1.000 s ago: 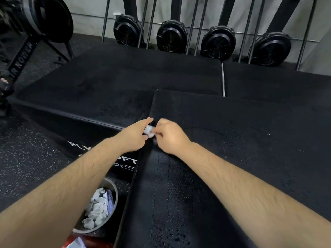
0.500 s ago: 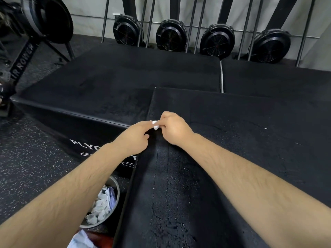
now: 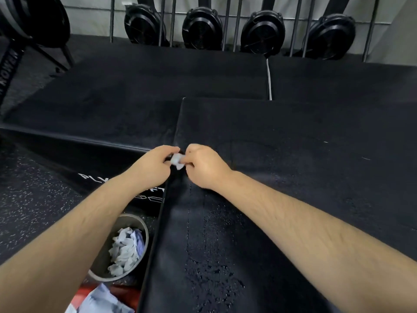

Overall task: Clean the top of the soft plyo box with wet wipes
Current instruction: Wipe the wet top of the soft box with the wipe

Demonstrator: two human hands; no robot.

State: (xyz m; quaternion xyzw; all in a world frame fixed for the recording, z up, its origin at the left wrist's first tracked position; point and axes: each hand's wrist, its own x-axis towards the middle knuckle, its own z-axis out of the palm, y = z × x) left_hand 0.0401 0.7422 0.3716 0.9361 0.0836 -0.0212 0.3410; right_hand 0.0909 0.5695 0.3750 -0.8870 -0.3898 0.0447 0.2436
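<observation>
Hands meet at the left edge of the box top. Our left hand (image 3: 153, 164) and our right hand (image 3: 204, 166) both have their fingers curled in, and between their fingertips they pinch one small, crumpled white wipe (image 3: 177, 159). The wipe sits in the gap between the two hands, just above the black top of the soft plyo box (image 3: 293, 177). Whether it touches the surface we cannot tell, as the fingers hide its underside. Our right wrist lies over the box top, and our left forearm reaches in from beyond the box's left edge. Nearer to us the top carries a patch of wet droplets (image 3: 209, 267).

Down on the speckled floor (image 3: 27, 199), just beside the box's left wall, stands a round grey bin (image 3: 142, 224) holding a heap of crumpled white wipes (image 3: 124, 251). Below it a pale blue packet (image 3: 101, 299) lies on something red (image 3: 126, 292). A lower black box (image 3: 135, 98) with white lettering on its side sits to the left, set against the one under our hands. Four round black fans (image 3: 200, 28) line the far wall.
</observation>
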